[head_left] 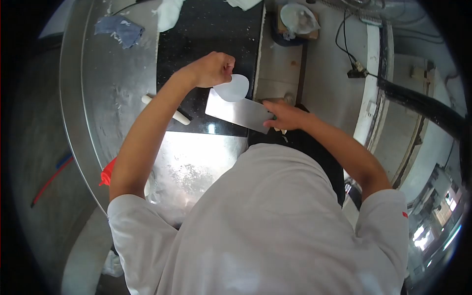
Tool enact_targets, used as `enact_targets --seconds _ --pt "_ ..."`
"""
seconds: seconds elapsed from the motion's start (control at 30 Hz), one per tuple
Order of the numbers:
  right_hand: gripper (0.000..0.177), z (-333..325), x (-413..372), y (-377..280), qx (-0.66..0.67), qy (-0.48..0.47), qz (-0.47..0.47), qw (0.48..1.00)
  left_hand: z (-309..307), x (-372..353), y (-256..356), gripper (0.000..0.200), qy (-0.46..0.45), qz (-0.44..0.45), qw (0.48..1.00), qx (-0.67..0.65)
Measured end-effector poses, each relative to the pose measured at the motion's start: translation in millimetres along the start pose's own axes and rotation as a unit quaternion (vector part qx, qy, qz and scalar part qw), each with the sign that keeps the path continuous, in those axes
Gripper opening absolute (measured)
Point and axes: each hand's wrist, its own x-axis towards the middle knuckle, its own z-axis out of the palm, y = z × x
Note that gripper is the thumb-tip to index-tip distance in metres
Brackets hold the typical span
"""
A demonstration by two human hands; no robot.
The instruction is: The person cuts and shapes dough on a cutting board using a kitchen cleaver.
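My left hand [213, 69] is closed above the dark worktop, its fingers curled at the upper edge of a thin, round white dough wrapper [234, 90]. The wrapper hangs down from it and overlaps the far edge of a broad metal cleaver [235, 112]. My right hand [285, 115] grips that cleaver at its right end, thumb and fingers on either side of the blade; the handle is mostly hidden. Partly under my left forearm lies a white stick like a rolling pin [181, 118].
A bright metal surface [196, 157] lies in front of my body. White dough [169, 13] and a blue cloth [120, 30] are at the far left. Something red [107, 173] shows by my left elbow. A bowl covered in plastic [298, 19] stands at the far right.
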Motion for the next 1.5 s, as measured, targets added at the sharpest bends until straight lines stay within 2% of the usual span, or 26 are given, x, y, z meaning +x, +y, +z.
enact_targets --seconds 0.07,0.13,0.17,0.2,0.3,0.33,0.43,0.47,0.57,0.6,0.7,0.8,0.9,0.97,1.0,1.03,1.07,1.1,1.17,1.2,1.23,1.3,1.37,1.5 --pt "0.043 -4 -6 1 0.005 -0.007 -0.015 1.000 11 -10 -20 0.014 0.037 -0.019 0.994 -0.102" --pt "0.042 -18 -8 -2 -0.006 0.000 -0.063 0.998 30 -18 -47 0.013 0.143 -0.028 0.964 -0.223" --pt "0.042 -29 -9 -6 -0.017 -0.017 -0.056 0.998 34 -20 -60 0.013 0.200 -0.028 0.938 -0.280" --pt "0.041 -39 -12 -13 -0.028 -0.035 -0.048 0.998 33 -28 -63 0.014 0.242 -0.064 0.921 -0.300" --pt "0.039 -76 -16 -46 -0.057 -0.071 -0.008 0.996 24 -45 -65 0.018 0.368 -0.145 0.788 -0.472" --pt "0.040 -86 -12 -46 -0.075 -0.081 -0.004 0.994 17 -45 -78 0.027 0.386 -0.161 0.768 -0.485" --pt "0.041 -106 10 -37 -0.089 -0.089 0.008 0.992 -20 -49 -74 0.032 0.420 -0.124 0.686 -0.582" --pt "0.041 -113 18 -37 -0.098 -0.077 -0.011 0.992 -36 -48 -69 0.039 0.441 -0.106 0.682 -0.574" --pt "0.040 -140 53 -52 -0.097 -0.099 0.018 0.990 -82 -37 -63 0.044 0.483 -0.049 0.633 -0.603" --pt "0.043 -144 67 -44 -0.113 -0.096 -0.024 0.989 -95 -34 -69 0.046 0.493 -0.042 0.630 -0.599" --pt "0.045 -171 104 -48 -0.131 -0.144 -0.041 0.980 -116 -13 -103 0.053 0.562 -0.075 0.585 -0.580" --pt "0.043 -203 132 -50 -0.128 -0.160 -0.041 0.978 -112 9 -125 0.056 0.601 -0.225 0.514 -0.569" --pt "0.039 -233 147 -54 -0.134 -0.170 -0.061 0.974 -79 7 -137 0.055 0.661 -0.359 0.519 -0.404" --pt "0.038 -254 161 -58 -0.132 -0.169 -0.082 0.973 -48 -7 -130 0.047 0.739 -0.338 0.519 -0.266" --pt "0.037 -263 166 -58 -0.126 -0.173 -0.092 0.972 -29 -18 -119 0.040 0.750 -0.344 0.520 -0.221" --pt "0.037 -271 170 -62 -0.123 -0.180 -0.105 0.970 -6 -31 -104 0.037 0.729 -0.412 0.524 -0.156" --pt "0.037 -277 175 -68 -0.121 -0.182 -0.107 0.970 23 -40 -92 0.044 0.740 -0.444 0.500 -0.069" --pt "0.036 -279 180 -72 -0.130 -0.170 -0.127 0.968 43 -46 -69 0.050 0.677 -0.592 0.438 0.023" --pt "0.035 -278 192 -83 -0.147 -0.155 -0.173 0.962 87 -50 -40 0.055 0.640 -0.702 0.313 -0.016" --pt "0.033 -277 201 -92 -0.135 -0.176 -0.158 0.962 126 -52 -41 0.051 0.672 -0.671 0.308 -0.066" --pt "0.033 -271 210 -103 -0.138 -0.165 -0.190 0.958 157 -57 -47 0.040 0.712 -0.597 0.326 -0.176" --pt "0.032 -251 224 -124 -0.138 -0.147 -0.251 0.947 151 -46 -30 0.030 0.795 -0.520 0.274 -0.148" --pt "0.029 -231 243 -148 -0.207 -0.189 -0.277 0.919 153 -41 -19 0.029 0.776 -0.527 0.299 -0.173" --pt "0.025 -185 251 -214 -0.354 -0.233 -0.335 0.842 169 -39 -5 0.036 0.818 -0.470 0.299 -0.141"
